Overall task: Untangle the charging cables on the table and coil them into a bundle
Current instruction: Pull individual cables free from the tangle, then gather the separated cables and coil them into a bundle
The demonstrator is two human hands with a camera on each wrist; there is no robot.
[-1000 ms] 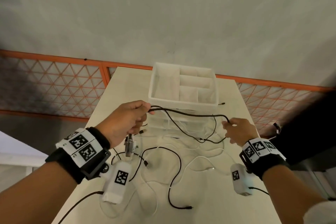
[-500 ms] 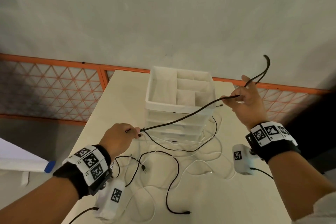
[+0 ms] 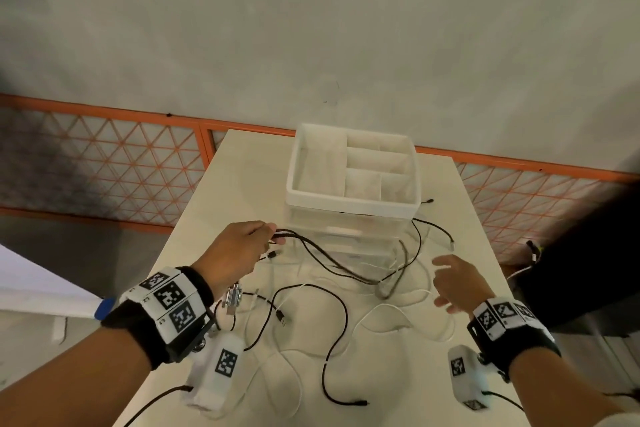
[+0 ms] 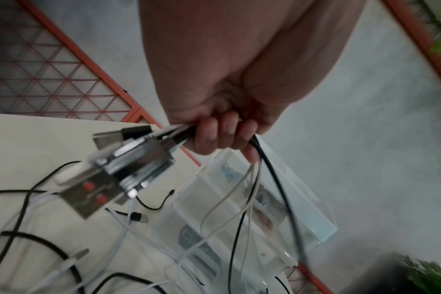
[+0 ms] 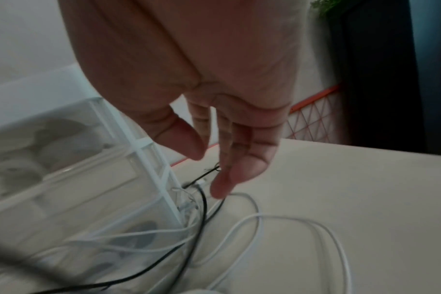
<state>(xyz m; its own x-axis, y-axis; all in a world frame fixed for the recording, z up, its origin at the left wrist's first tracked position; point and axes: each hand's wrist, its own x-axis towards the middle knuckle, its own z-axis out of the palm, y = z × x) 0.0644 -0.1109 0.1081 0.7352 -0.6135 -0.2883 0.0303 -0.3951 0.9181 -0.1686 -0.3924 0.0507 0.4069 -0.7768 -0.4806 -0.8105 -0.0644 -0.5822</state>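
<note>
My left hand (image 3: 266,236) grips a bunch of cable ends above the table's left middle. In the left wrist view its fingers (image 4: 222,137) curl round black and white cables, with a USB plug (image 4: 123,135) and a blurred metal connector (image 4: 139,159) sticking out. A black cable (image 3: 332,264) sags from that hand to the right and lies in front of the organizer. My right hand (image 3: 446,274) hovers open over the table's right side, holding nothing. Its straight fingers (image 5: 227,155) hang just above a white cable (image 5: 290,220) and a black cable (image 5: 202,199). More white cables (image 3: 398,312) and another black cable (image 3: 344,319) lie tangled on the table.
A white organizer (image 3: 346,205) with clear drawers stands on the far half of the cream table (image 3: 242,184). The table edges run close on both sides. An orange mesh fence (image 3: 104,167) lies behind, and a dark shape (image 3: 588,253) sits at the right.
My right hand, which had lifted the black cable high to the right, has let it go and come down open near the table. My left hand still grips the cable ends.
</note>
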